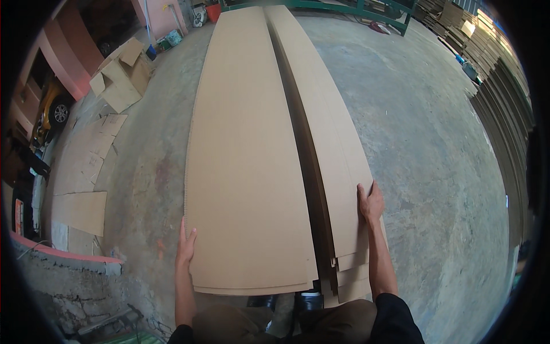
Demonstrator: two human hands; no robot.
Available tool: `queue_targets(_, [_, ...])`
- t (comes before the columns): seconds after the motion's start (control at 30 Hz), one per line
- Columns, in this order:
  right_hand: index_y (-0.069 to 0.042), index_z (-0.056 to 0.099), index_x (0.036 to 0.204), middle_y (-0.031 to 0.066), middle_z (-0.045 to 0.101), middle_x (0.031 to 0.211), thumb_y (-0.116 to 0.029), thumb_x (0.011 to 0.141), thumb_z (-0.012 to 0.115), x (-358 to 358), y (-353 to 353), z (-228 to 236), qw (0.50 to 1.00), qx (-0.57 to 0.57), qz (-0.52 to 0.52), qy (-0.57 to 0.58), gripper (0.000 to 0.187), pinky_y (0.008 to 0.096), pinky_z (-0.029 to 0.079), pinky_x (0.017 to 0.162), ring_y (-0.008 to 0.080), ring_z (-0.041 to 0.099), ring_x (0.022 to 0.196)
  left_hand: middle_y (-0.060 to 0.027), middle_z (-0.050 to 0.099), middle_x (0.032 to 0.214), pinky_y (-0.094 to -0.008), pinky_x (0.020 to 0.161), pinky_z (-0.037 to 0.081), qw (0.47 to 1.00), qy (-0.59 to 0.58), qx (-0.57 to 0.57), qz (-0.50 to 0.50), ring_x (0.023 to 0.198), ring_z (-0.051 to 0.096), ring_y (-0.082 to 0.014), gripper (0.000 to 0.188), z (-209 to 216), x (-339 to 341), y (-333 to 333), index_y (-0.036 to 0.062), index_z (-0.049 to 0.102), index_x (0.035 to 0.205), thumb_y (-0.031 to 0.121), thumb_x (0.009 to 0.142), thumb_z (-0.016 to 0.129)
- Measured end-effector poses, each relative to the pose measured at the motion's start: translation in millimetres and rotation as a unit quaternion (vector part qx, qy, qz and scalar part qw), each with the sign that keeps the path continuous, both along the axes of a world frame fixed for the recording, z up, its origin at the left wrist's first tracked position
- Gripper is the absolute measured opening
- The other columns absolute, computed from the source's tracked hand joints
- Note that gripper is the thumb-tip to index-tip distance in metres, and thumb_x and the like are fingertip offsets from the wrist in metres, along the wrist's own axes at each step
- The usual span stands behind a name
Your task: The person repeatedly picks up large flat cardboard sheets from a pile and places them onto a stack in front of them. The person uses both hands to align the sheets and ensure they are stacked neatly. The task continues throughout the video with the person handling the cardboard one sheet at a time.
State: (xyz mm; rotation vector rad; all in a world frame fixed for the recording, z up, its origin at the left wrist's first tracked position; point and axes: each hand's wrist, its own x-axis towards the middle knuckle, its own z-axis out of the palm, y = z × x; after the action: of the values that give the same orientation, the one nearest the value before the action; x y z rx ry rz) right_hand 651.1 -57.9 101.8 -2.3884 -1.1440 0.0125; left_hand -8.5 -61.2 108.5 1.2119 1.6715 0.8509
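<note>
Two long stacks of brown cardboard sheets stretch away from me, side by side. My left hand (185, 246) is at the near left edge of the wide stack (246, 149), thumb on the upper side and fingers along the edge, partly hidden. Further up, my right hand (372, 203) clasps the outer edge of the narrow stack (329, 143). Its thumb lies on top, while the other fingers are mostly hidden at the side. A dark gap (306, 155) runs between the stacks, widening toward me. At the near end of the narrow stack, the sheets sit unevenly.
On the left stand an open cardboard box (123, 74) and flattened cardboard (86, 160) on the concrete floor (424, 155). Stacked sheets (498, 126) line the right side. A green metal frame (355, 12) crosses the far end. My shoes (309, 301) are below the near edge.
</note>
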Motion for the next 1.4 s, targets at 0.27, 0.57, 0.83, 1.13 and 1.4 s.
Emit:
queue_targets(0.27, [0.001,0.053,0.156,0.0285,0.066,0.142,-0.063,0.101,0.063,-1.4,-2.1,5.6,0.999,-0.017,0.0,0.033,0.085,0.0529,0.051,0.109,0.0455,0.064,0.13,-0.0178,0.037,0.175,-0.0398,0.129,0.031,1.0,-0.018,0.008,0.019,0.159,0.038,-0.0281,0.077,0.0,1.3,-0.6,0.0053,0.024,0.173,0.025,0.11,0.063])
queue_targets(0.57, [-0.001,0.053,0.156,0.0282,0.067,0.137,-0.061,0.101,0.065,-0.3,-3.4,0.4,1.0,0.0,0.001,0.018,0.083,0.054,0.052,0.106,0.0461,0.066,0.126,-0.0164,0.039,0.174,-0.0388,0.128,0.032,0.998,-0.062,0.013,0.025,0.158,0.04,-0.026,0.076,-6.2,-2.3,-0.8,0.0048,0.026,0.173,0.023,0.11,0.065])
queue_targets(0.83, [-0.002,0.053,0.156,0.0288,0.069,0.131,-0.061,0.1,0.066,3.9,-4.2,-7.9,1.0,0.009,0.005,0.002,0.082,0.0558,0.053,0.102,0.0475,0.068,0.12,-0.0173,0.042,0.172,-0.0387,0.128,0.032,0.999,-0.003,0.02,0.029,0.156,0.042,-0.0274,0.073,9.2,12.5,-1.0,0.0016,0.028,0.171,0.022,0.11,0.063])
queue_targets(1.13, [-0.001,0.053,0.156,0.0286,0.069,0.132,-0.062,0.1,0.065,4.1,-5.7,-7.3,1.0,0.015,0.008,0.003,0.083,0.0548,0.053,0.103,0.0473,0.067,0.121,-0.0181,0.043,0.171,-0.0386,0.128,0.032,0.999,-0.002,0.003,0.038,0.156,0.042,-0.0276,0.074,7.4,12.1,0.0,0.0011,0.028,0.171,0.024,0.11,0.063])
queue_targets(1.4, [0.002,0.058,0.152,0.0266,0.068,0.145,-0.06,0.103,0.065,47.5,-8.5,10.2,0.97,-0.024,0.08,0.23,0.08,0.0451,0.05,0.114,0.0369,0.065,0.135,-0.0154,0.062,0.154,-0.038,0.116,0.047,0.996,-0.069,-0.062,0.014,0.138,0.061,-0.0271,0.072,2.1,-12.3,7.0,-0.0005,0.042,0.163,0.031,0.105,0.072])
